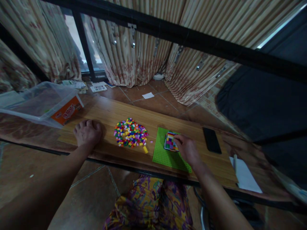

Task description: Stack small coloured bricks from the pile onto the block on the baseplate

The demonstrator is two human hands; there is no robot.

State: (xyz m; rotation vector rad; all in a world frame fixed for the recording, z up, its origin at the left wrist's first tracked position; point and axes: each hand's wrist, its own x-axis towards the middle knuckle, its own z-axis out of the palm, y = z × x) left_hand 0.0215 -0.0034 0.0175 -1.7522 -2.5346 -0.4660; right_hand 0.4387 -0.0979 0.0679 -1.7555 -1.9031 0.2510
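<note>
My right hand is over a small block of multicoloured toy bricks. Its thumb and fingers are pinched together at the block's right side, and whatever lies between the fingertips is hidden. The bricks form rows of mixed colours on a green studded baseplate. Palm down on the wooden board, left of the loose bricks, rests my left hand; it holds nothing and its fingers are apart, slightly bent. Between the hands spreads a pile of small loose toy bricks. A longer yellow brick lies at the pile's near edge.
A clear plastic bin with an orange label stands at the far left. To the right, a black phone lies on the wooden board, with white paper and a pen beyond. A dark metal bar crosses above.
</note>
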